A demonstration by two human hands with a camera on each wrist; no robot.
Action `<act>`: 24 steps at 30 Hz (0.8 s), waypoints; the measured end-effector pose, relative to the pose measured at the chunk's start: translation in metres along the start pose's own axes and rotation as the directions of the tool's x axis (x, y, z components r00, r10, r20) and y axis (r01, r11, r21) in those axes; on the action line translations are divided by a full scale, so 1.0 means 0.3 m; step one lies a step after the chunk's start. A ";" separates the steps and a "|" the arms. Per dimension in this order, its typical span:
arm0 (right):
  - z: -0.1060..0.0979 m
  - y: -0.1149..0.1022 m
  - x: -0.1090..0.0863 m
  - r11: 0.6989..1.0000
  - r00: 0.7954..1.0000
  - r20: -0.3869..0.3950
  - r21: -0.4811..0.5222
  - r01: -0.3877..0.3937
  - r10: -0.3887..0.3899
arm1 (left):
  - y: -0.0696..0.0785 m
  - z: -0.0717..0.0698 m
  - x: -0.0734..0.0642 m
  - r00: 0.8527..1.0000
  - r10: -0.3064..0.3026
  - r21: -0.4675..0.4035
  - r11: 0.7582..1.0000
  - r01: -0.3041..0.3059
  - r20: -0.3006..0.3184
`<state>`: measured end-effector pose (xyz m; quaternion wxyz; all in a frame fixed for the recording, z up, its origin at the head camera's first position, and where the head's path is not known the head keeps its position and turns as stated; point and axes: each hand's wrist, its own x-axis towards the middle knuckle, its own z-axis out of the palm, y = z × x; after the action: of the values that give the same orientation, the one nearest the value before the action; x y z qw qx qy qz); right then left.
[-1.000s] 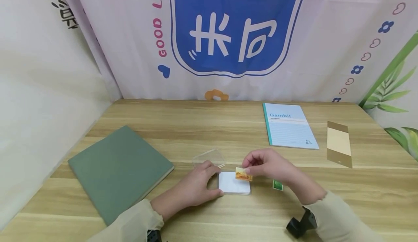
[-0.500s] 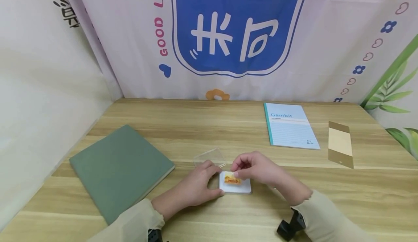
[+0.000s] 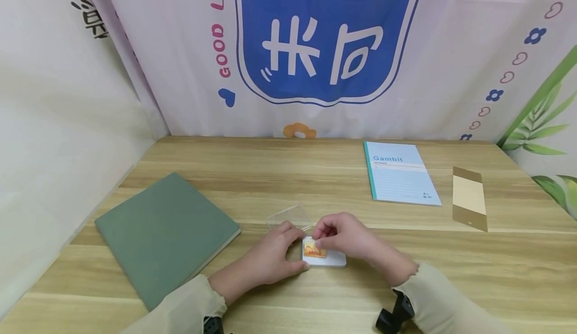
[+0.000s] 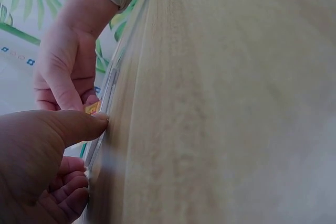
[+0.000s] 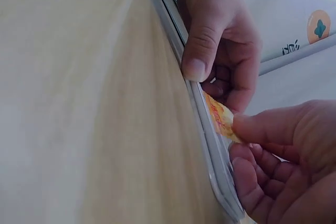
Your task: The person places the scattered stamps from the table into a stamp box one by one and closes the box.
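A small white rectangular case (image 3: 335, 260) with a clear rim lies flat on the table. My left hand (image 3: 276, 255) holds its left end, the thumb on the near edge and the fingers at the far edge. My right hand (image 3: 349, 235) pinches an orange and yellow stamp (image 3: 314, 251) between thumb and fingertips, over the left part of the white surface. In the right wrist view the stamp (image 5: 218, 117) tilts, its far end low against the case and its near end raised in the fingers. A clear plastic lid (image 3: 288, 216) lies just behind my left hand.
A large green book (image 3: 167, 234) lies at the left. At the back right are a light blue notebook (image 3: 401, 174) and a brown and cream card (image 3: 469, 199). A printed curtain (image 3: 180, 73) hangs behind the table's back edge.
My right hand has moved left with the stamp, from the case's right end to its left part, and lowered it. The green stamp on the table is now hidden. My left hand stays put.
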<state>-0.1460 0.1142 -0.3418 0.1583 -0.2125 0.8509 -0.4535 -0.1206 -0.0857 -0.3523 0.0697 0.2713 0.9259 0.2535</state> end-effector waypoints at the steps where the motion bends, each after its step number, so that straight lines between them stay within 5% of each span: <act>1: 0.003 -0.001 0.001 1.000 1.000 -0.007 -0.022 0.010 -0.010 | 0.000 -0.001 0.000 1.000 -0.002 0.000 1.000 0.002 0.001; 24: 0.037 -0.005 0.017 0.974 0.995 -0.055 -0.215 0.069 -0.082 | -0.004 0.004 -0.002 1.000 0.008 -0.010 1.000 -0.008 -0.009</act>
<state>-0.1450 0.1031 -0.3469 0.0901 -0.2459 0.8905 -0.3721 -0.1204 -0.0865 -0.3538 0.0661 0.2735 0.9238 0.2595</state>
